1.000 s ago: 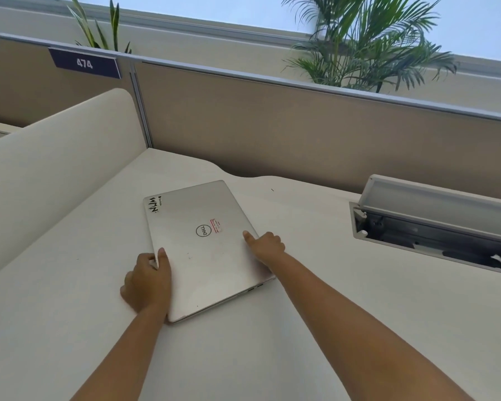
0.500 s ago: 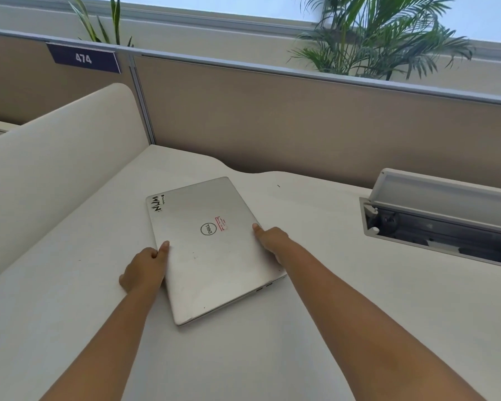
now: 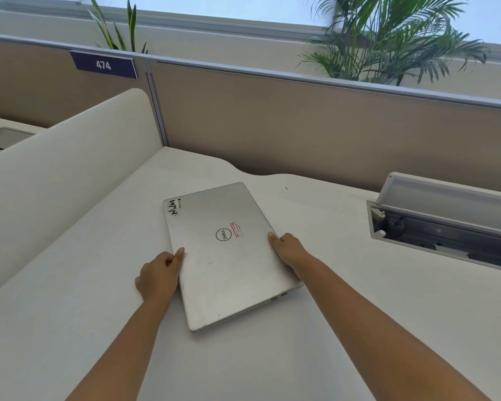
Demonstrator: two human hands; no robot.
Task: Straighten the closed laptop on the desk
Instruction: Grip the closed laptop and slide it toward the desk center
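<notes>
Head view: both hands (image 3: 159, 274) grip laptop (image 3: 227, 253) (closed, skewed).

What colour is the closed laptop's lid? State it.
Silver laptop, seen in the head view.

A single head-worn wide-angle view looks forward and down from close above the pale off-white desk (image 3: 315, 357), both forearms reaching in from the bottom edge, the tan fabric partition (image 3: 301, 125) filling the background.

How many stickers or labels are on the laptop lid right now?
2 on the laptop: a black lettered sticker at the far left corner, and a red-bordered label just beyond the centre logo. Both hands cover parts of the side edges, so more may be hidden.
</notes>
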